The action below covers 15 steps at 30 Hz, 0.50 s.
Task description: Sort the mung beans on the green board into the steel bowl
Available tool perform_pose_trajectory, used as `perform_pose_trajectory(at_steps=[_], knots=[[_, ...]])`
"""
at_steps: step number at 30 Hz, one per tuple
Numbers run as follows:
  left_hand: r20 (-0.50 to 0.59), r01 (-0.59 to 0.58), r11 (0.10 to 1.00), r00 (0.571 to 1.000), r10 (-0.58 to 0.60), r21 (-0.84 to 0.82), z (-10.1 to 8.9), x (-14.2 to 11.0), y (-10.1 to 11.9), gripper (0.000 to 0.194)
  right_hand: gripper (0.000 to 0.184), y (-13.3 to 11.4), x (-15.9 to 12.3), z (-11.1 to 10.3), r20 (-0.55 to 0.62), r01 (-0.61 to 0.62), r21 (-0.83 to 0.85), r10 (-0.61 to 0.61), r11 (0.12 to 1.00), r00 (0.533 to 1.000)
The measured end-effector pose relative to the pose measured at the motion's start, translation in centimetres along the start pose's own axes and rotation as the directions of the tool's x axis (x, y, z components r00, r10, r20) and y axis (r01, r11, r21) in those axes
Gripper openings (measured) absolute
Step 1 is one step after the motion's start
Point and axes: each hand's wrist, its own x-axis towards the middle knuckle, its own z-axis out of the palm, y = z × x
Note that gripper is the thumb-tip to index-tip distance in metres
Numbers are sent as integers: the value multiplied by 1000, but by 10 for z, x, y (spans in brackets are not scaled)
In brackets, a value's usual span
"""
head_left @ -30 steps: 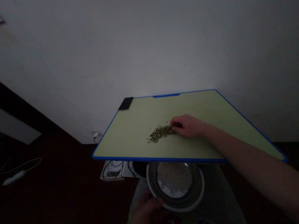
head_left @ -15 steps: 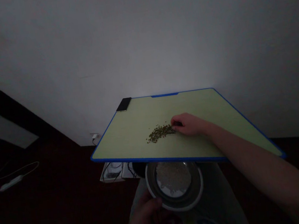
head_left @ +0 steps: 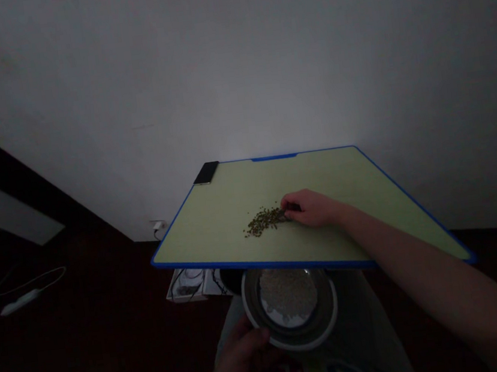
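A loose pile of small greenish-brown grains or seeds (head_left: 262,220) lies spread on a pale green tabletop (head_left: 310,172) with a blue edge. My right hand (head_left: 305,207) rests at the pile's right end, fingers curled together over the grains; what they pinch, if anything, is hidden. Below the table's front edge, my left hand (head_left: 246,352) grips the lower left rim of a round bowl (head_left: 332,314), its thumb over the rim. Whitish grain-like contents (head_left: 289,295) lie in the middle of the bowl, which sits over my lap.
A black phone (head_left: 206,173) lies at the table's far left corner, near a pale wall (head_left: 260,58). Under the table are an open box with cables (head_left: 188,284) and a plugged-in charger (head_left: 158,226). A white power strip (head_left: 20,302) lies on the dark floor.
My right hand has shifted slightly left, further over the pile's right end. My left hand and the bowl stay where they were.
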Motion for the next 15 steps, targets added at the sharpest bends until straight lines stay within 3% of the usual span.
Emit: perform_pose_trajectory(at_steps=[15], knots=[[-18, 5, 1000, 1000, -5, 14, 0, 0, -1, 66, 15, 0, -3, -5, 56, 18, 11, -18, 1000, 998]])
